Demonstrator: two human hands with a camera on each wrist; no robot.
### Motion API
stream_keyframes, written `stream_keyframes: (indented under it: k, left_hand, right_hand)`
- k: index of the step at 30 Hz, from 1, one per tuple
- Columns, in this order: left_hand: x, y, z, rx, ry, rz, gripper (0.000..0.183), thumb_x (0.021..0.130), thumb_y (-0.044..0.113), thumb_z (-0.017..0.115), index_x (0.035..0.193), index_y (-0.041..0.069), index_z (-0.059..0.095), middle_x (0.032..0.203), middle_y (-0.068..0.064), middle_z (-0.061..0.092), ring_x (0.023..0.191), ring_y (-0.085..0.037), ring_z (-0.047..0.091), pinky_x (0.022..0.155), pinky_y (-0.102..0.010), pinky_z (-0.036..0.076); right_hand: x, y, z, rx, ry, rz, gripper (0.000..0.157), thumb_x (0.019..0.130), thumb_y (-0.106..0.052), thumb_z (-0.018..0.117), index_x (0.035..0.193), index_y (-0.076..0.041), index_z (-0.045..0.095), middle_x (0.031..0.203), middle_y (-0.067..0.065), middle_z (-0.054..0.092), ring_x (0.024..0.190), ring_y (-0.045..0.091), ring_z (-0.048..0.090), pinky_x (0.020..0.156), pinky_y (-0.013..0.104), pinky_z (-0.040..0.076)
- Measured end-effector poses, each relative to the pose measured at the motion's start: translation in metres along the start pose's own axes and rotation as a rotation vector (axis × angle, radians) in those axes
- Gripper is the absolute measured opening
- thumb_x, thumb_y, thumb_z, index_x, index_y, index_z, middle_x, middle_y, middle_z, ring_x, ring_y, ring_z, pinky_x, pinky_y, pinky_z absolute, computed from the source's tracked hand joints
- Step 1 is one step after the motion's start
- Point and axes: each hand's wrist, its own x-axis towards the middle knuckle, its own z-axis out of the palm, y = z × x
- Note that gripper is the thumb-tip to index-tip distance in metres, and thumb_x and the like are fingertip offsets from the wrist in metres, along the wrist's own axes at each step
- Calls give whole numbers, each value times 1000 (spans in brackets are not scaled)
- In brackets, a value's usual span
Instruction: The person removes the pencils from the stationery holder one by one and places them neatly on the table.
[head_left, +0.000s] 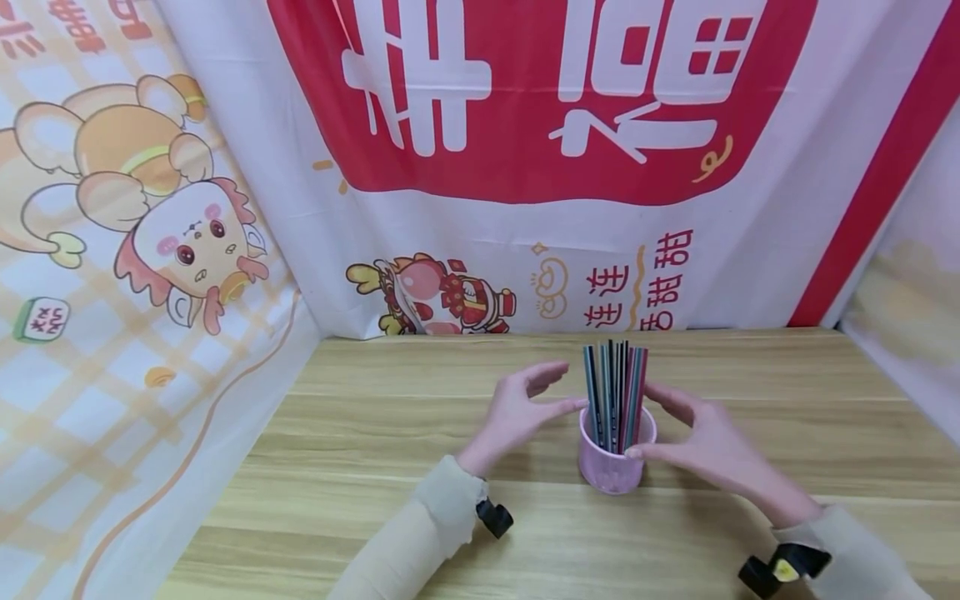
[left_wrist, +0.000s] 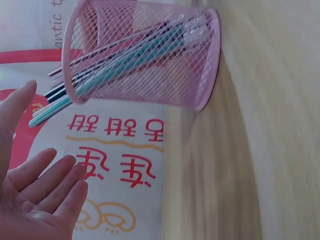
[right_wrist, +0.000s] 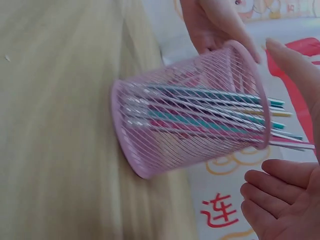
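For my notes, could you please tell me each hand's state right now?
Left hand: open, holding nothing, beside the pink mesh cup.
Right hand: open, holding nothing, at the opposite side.

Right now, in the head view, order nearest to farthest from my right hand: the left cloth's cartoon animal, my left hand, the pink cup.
1. Pink cup: just left of the right hand.
2. Left hand: across the cup, farther left.
3. Cartoon animal: far left, on the side cloth.
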Motion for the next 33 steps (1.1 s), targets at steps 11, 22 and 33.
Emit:
stream_keyframes:
  k: [11, 22, 33]
  left_hand:
    - [1, -5, 18, -144, 34, -102, 43, 81, 27, 89, 120, 17, 75, 112, 8, 74, 107, -21, 70, 92, -28, 56]
    - [5, -3, 29, -171, 90, -157, 37, 79, 24, 91, 113, 21, 77, 102, 10, 76, 95, -9, 71, 86, -28, 58]
    - [7, -2, 33, -158, 120, -167, 31, 81, 21, 88, 110, 20, 77, 98, 10, 75, 92, -9, 71, 85, -28, 58]
  right_hand:
    - [1, 4, 16, 56, 2, -27, 94, 71, -40, 94, 145, 1, 52, 142, 20, 56, 129, 45, 52, 106, 60, 42]
    - [1, -1, 13, 120, -19, -34, 94, 73, -31, 95, 146, 5, 48, 142, 23, 56, 125, 41, 57, 105, 55, 46]
    - [2, 3, 15, 102, -6, -27, 93, 73, -32, 94, 143, 8, 49, 138, 26, 58, 120, 41, 60, 102, 55, 48]
